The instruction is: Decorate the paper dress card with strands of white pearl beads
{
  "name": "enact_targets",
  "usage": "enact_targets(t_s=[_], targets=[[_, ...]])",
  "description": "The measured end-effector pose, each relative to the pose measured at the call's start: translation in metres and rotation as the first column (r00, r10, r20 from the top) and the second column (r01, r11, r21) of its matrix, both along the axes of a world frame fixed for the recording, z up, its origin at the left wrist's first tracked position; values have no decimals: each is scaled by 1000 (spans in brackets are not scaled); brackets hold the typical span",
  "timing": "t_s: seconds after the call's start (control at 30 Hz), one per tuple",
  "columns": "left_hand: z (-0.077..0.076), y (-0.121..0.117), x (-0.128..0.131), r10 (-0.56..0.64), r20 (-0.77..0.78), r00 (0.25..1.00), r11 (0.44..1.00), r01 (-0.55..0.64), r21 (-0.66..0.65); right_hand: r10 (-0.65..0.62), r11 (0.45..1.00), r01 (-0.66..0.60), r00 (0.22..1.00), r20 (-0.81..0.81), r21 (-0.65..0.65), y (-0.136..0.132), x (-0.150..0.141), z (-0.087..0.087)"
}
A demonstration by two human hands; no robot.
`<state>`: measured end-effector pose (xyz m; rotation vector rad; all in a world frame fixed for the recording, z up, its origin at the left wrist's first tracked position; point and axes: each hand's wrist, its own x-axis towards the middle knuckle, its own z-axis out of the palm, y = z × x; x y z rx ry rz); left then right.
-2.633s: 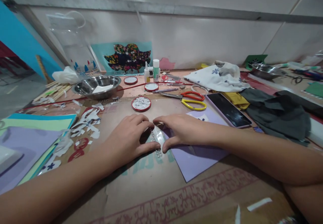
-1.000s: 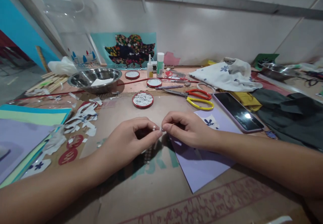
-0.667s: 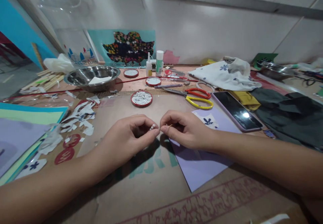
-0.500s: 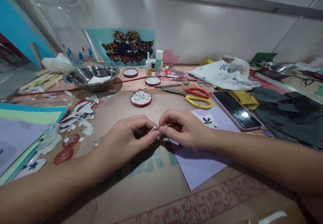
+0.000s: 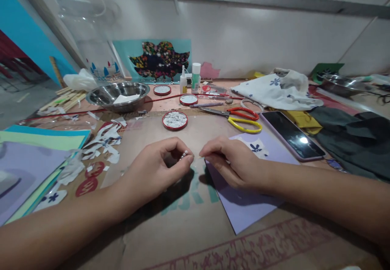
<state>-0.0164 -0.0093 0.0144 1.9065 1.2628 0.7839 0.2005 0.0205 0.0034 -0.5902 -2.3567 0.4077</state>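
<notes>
Between the thumb and fingertips of my left hand [image 5: 166,160], above the cardboard, a few small pearl beads [image 5: 183,155] in a short row are pinched. My right hand [image 5: 230,160] is just to the right, its thumb and fingers pressed together over the edge of a purple sheet [image 5: 240,213]. Whatever those fingertips hold is too small to make out. A narrow gap parts the two hands. Beyond them lies a red-rimmed lid [image 5: 174,129] filled with pearl beads. A white cloth piece with a dark blue flower [image 5: 256,147] rests on the purple sheet behind my right wrist.
Scissors [image 5: 243,124] with red and yellow handles lie near a phone [image 5: 292,134]. A steel bowl [image 5: 118,106], glue bottle [image 5: 183,82] and glue stick [image 5: 196,77] stand behind. Cloth scraps [image 5: 105,140] and coloured sheets [image 5: 33,156] are at left; flowered white cloth [image 5: 280,89] lies back right.
My hands were touching at the fingertips and have come apart; my right hand has moved slightly right and turned over. The beads stay in my left hand. The whole view has shifted slightly.
</notes>
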Motion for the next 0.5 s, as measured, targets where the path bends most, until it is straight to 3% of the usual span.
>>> enact_targets(t_s=[0.1, 0.5], targets=[[2, -1, 0, 6, 17, 1000, 1000, -6, 8, 45, 999, -45, 999, -16, 2, 0, -2, -1], [1, -2, 1, -4, 32, 999, 998, 2, 62, -2, 1000, 3, 1000, 28, -23, 4, -3, 2]])
